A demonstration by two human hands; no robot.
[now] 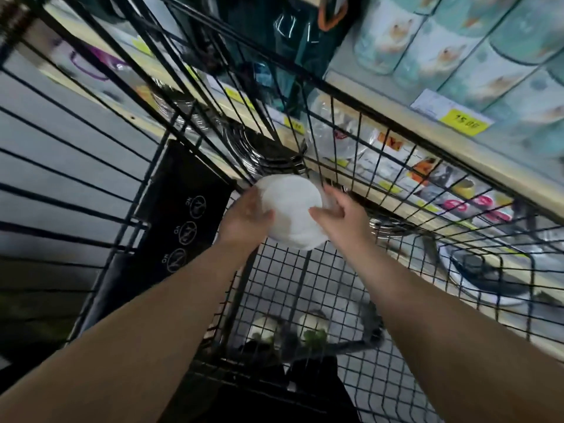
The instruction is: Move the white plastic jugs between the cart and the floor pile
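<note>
White, round, smooth-sided bowl, held upside down or on its side so that its pale curved outside faces me, sits between my two hands above the black wire shopping cart. My left hand cups its left flank, thumb curled over the curve and fingers wrapped behind where I cannot see them. My right hand holds the right edge, thumb pressed onto the white surface and the other fingers bent round the rim, somewhat blurred. The bowl is up at the level of the cart's far wire wall, just in front of a stack of shiny metal dishes on the pale wooden shelf beyond the wires, and well above the cart's mesh floor. I judge the picking-up part done, since the bowl is clear of the shelf and fully in my grip; setting it down in the cart looks not yet done. Low in the cart lie two pale round things with some green, too blurred to name. A yellow price label hangs on the shelf edge at right.
</note>
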